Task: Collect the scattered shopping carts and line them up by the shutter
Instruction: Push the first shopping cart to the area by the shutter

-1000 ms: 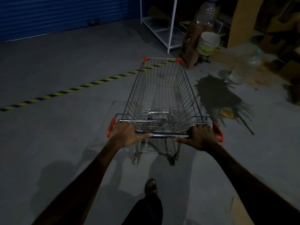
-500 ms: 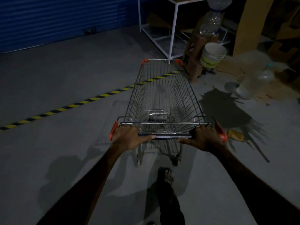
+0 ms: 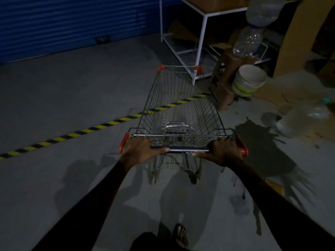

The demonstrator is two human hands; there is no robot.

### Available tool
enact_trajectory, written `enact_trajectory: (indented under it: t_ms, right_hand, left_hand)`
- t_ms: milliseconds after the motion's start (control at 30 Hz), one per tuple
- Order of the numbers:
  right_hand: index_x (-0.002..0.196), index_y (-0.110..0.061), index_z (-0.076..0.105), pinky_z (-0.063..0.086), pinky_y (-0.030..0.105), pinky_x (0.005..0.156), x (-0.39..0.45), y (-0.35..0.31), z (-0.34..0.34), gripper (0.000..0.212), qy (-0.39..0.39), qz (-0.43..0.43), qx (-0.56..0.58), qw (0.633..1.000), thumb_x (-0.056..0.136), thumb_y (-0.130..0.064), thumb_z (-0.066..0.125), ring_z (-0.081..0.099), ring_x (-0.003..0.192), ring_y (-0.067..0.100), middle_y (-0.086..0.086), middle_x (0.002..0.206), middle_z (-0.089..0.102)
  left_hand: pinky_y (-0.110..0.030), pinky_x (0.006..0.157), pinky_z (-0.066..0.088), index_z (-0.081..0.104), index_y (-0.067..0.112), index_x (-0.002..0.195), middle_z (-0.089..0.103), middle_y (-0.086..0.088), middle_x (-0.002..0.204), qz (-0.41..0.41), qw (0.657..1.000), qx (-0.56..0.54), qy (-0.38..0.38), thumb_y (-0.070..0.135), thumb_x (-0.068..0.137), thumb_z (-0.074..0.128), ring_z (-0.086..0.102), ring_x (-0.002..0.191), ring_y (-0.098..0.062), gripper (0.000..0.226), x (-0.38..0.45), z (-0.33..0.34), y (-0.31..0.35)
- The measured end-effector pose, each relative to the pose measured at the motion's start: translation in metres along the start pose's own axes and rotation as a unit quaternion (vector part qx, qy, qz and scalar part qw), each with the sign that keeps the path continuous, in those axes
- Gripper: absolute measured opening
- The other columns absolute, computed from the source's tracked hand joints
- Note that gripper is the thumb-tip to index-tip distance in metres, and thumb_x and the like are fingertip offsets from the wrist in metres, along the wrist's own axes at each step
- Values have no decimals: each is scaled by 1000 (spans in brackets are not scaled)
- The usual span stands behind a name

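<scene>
One blue shutter (image 3: 72,24) spans the far wall. One wire shopping cart (image 3: 179,109) stands over the striped floor tape (image 3: 101,126). Two hands: left hand (image 3: 138,149) and right hand (image 3: 223,150) both clench its handle bar (image 3: 186,149).

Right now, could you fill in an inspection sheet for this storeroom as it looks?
Surface: grey concrete floor, striped tape line, dark spill.
Job's things: one empty shopping cart; blue shutter ahead left.
Clutter: bucket, stool, water jugs, cardboard, white rack.
Grips: left hand and right hand each hold the cart handle.
Cables: nothing seen.
Surroundings: dim light.
</scene>
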State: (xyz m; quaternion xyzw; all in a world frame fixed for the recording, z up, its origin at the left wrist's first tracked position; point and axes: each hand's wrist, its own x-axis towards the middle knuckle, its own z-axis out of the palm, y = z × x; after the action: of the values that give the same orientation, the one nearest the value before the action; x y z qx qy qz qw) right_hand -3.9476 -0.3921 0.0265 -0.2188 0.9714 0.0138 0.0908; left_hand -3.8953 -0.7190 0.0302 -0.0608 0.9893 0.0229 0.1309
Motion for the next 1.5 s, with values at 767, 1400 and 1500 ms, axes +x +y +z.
enact_trajectory:
  t_ms: [767, 1400, 1500]
  right_hand:
    - [65, -29, 55, 48, 52, 101, 431, 154, -81, 102, -17, -4, -14, 1000, 57, -112, -2, 66, 77, 20, -7, 71, 60]
    - [97, -32, 78, 55, 35, 82, 793, 288, -130, 116, 34, -15, -7, 999, 54, -116, 9, 74, 92, 24, 1, 96, 78]
    - [85, -31, 77, 56, 34, 80, 848, 307, -144, 109, 25, -12, 10, 1000, 54, -116, 18, 72, 86, 22, -1, 87, 76]
  left_hand:
    - [-51, 114, 32, 81, 31, 98, 78, 3, 96, 28, 999, 17, 0, 114, 61, 7, 72, 101, -18, 117, 439, -122, 11]
    - [-54, 126, 17, 68, 23, 72, 76, 4, 92, -37, 999, -2, -4, 115, 58, 8, 70, 110, -18, 111, 782, -215, 26]
    - [-52, 121, 32, 67, 23, 66, 73, 5, 79, -52, 998, -22, 7, 117, 56, 12, 71, 96, -15, 109, 831, -229, 32]
